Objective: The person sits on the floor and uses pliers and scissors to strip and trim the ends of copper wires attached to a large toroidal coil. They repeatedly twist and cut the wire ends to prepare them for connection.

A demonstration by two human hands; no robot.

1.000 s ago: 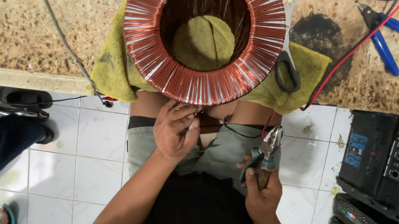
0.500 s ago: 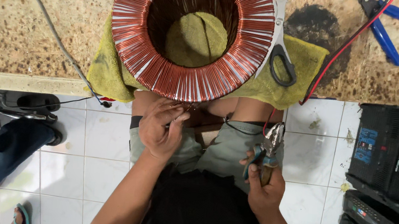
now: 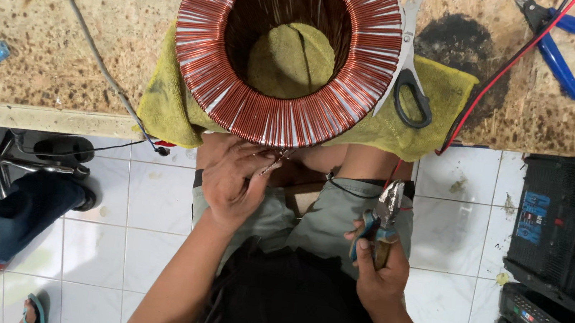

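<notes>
While I sit at the tabletop (image 3: 44,18) edge, these items lie in view.

Item one: toroidal coil (image 3: 287,53), wound in copper-red wire, large ring, upper centre of the frame. It rests on a yellow-green cloth (image 3: 445,107) that hangs over the tabletop's near edge; the cloth also shows through the ring's open middle.

Item two: my left hand (image 3: 233,183), centre of the frame, just below the coil's lower rim. Its fingers are curled narrow and pinch thin wire ends (image 3: 274,161) that come off the coil's underside.

Item three: my right hand (image 3: 378,266), lower right of centre, over my lap. It is closed around the handles of pliers (image 3: 385,216), blue-gripped, metal nose pointing up toward the coil; I cannot tell whether the nose is parted.

Item four: scissors (image 3: 411,89), black handles, lying on the cloth just beside the coil's right flank, blades pointing to the top edge.

Item five: blue-handled cutters (image 3: 567,49), upper right on the tabletop, well apart from the coil.

Item six: red wire (image 3: 499,77), running from the top right corner down across the cloth's right edge.

Item seven: grey cable (image 3: 91,45), crossing the tabletop at upper left and dropping over its edge.

Item eight: black electronic boxes (image 3: 568,229), stacked on the tiled floor (image 3: 127,237) at right.
</notes>
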